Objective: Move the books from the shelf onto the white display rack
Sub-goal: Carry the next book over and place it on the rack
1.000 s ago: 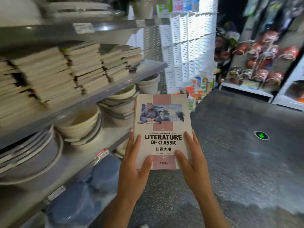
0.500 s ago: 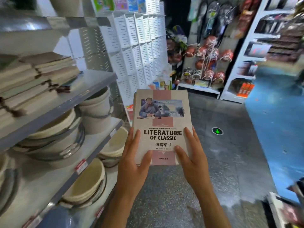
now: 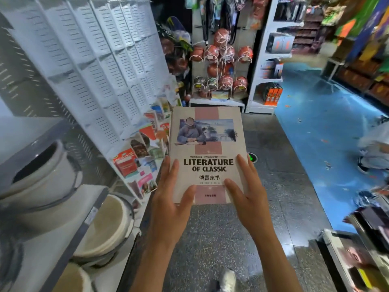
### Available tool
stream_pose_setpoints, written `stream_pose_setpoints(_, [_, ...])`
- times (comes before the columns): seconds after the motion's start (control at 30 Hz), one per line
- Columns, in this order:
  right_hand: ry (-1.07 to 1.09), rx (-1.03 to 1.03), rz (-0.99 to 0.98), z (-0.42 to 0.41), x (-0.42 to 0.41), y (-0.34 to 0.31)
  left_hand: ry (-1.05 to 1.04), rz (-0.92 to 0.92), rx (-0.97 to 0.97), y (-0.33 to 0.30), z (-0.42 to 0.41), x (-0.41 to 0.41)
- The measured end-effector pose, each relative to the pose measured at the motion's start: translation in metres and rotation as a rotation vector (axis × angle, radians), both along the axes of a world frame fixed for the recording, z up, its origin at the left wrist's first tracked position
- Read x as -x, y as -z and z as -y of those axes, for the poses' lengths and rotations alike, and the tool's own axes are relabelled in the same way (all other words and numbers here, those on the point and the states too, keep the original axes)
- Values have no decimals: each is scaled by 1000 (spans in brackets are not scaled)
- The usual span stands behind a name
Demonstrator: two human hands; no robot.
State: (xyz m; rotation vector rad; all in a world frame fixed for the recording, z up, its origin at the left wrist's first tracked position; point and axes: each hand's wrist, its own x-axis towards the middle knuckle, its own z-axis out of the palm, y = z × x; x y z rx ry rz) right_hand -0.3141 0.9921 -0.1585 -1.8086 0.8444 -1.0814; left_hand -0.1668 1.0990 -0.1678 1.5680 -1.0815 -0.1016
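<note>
Shop aisle, seen from our own head: we hold a stack of books out in front of us at chest height, over the dark speckled floor, its top cover facing up and reading "LITERATURE OF CLASSIC". Our left hand grips the stack's lower left corner, thumb laid across the cover and fingers stretched up along the left edge. Our right hand mirrors it at the lower right corner, thumb on the cover, fingers running up the right edge. Both hands clasp the books between thumb and fingers; neither is free.

The white display rack rises just to the left of the stack, a tall wall of slotted white pockets leaning away from us. Its lower pockets carry a few colourful booklets, close beside the stack's left edge but apart from it. We cannot tell how many volumes lie beneath the top cover.

Nearer us on the left, a grey shelf bears pale round basins nested in piles. Straight ahead, at the aisle's end, basketballs hang in wire holders on a stand. A blue floor spreads to the right. One shoe shows at the bottom edge.
</note>
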Motion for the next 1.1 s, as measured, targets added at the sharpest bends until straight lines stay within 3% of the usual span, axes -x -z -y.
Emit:
stream_pose_setpoints(0.4, [-145, 59, 74, 259, -104, -21, -110, -31, 76, -21, 242, -89])
stream_pose_setpoints(0.67, [-298, 13, 109, 373, -201, -25, -268, -20, 79, -23, 341, -171])
stream_pose_setpoints(0.9, [-375, 82, 69, 469, -319, -27, -322, -34, 115, -15, 431, -279])
stream_pose_setpoints(1.1, [-430, 89, 98, 556, -446, -54, -373, -43, 164, -48, 510, -396])
